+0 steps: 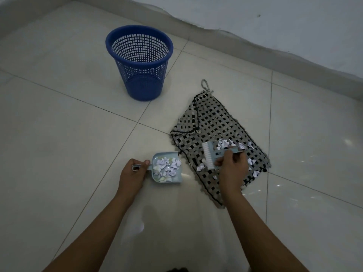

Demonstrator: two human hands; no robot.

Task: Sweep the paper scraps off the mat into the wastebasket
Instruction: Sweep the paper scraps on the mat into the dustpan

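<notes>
A black-and-grey woven mat (212,124) lies on the tiled floor, with white paper scraps (225,143) scattered over its near half. My right hand (231,169) grips the handle of a light blue hand brush (208,154), whose white bristles rest on the mat. My left hand (131,174) holds the handle of a light blue dustpan (177,179) on the floor just left of the mat's edge. The pan holds several scraps. A blue mesh wastebasket (139,61) stands upright farther away, to the left of the mat.
The pale tiled floor (59,134) spreads between me and the wastebasket. A wall with a grey skirting (294,63) runs along the far side, behind the mat.
</notes>
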